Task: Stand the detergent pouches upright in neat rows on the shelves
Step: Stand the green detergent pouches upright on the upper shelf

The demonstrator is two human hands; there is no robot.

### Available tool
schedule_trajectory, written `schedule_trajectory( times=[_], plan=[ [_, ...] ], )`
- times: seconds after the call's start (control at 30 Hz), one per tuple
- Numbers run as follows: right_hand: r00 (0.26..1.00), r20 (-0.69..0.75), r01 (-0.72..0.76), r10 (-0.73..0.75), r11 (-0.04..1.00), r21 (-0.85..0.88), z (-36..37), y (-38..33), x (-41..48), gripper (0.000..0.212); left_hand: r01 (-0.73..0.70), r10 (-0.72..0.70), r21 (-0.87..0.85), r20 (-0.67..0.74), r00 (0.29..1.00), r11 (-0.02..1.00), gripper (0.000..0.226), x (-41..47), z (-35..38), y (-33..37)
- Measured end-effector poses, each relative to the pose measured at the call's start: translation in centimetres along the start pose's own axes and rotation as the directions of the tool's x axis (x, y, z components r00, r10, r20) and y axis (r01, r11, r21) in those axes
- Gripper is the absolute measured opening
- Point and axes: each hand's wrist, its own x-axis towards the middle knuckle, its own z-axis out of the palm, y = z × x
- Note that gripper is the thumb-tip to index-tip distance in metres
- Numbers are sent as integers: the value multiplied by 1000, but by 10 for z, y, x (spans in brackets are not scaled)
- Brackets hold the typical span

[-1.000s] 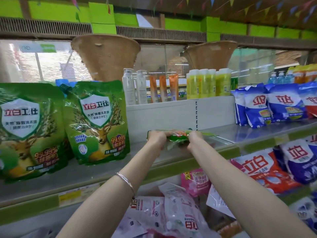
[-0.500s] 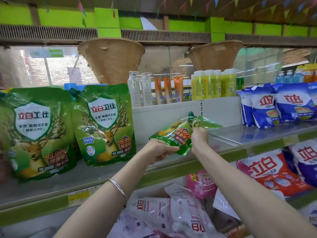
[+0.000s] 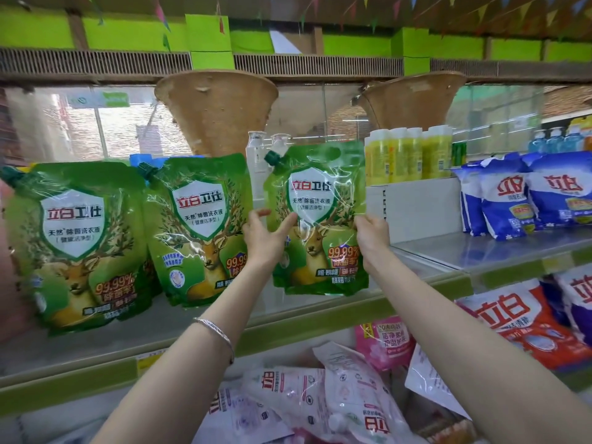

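Head camera looks up at our two hands, and they hold one green pouch [image 3: 315,219]. Our left hand [image 3: 262,233] pinches its left edge, with the thumb flat on the front. Our right hand [image 3: 371,235] grips its right edge, and the fingers curl round behind where we cannot see them. Both hands sit at the same height, one on each side, so neither is nearer than the other.

The pouch stands tall in our hands. Its long side runs up and down, its cap [image 3: 274,158] is at the top left, and its front faces us. Its bottom edge looks just above the shelf [image 3: 224,318], near the front lip. We cannot tell for sure if it touches.

Two more green pouches [image 3: 198,229] stand on the same shelf to our left. The nearer one is just beside our left hand. The bare spot for our pouch is below it and a little further back. So we think the next move is down and back, with the pouch kept straight, to set it in line with the other two.
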Motion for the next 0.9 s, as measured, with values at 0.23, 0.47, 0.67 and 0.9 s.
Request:
schedule_trajectory(
  times=[0.23, 0.47, 0.67, 0.9],
  plan=[
    [998, -57, -32, 41, 989, 143, 1, -3, -10, 32, 174, -176, -85, -15, 984, 981, 39, 6, -2, 6],
    [974, -220, 66, -45, 994, 91, 12, 12, -31, 17, 36, -36, 1, -160, 987, 999, 30, -5, -4, 11],
    [933, -351, 127, -74, 983, 132, 11, 11, -37, 30, -118, 114, -2, -240, 964, 993, 23, -14, -11, 23],
    [948, -304, 152, -92, 971, 182, 45, -2, -61, 33, -169, 145, -37, -353, 924, 985, 22, -23, -55, 27]
  ],
)
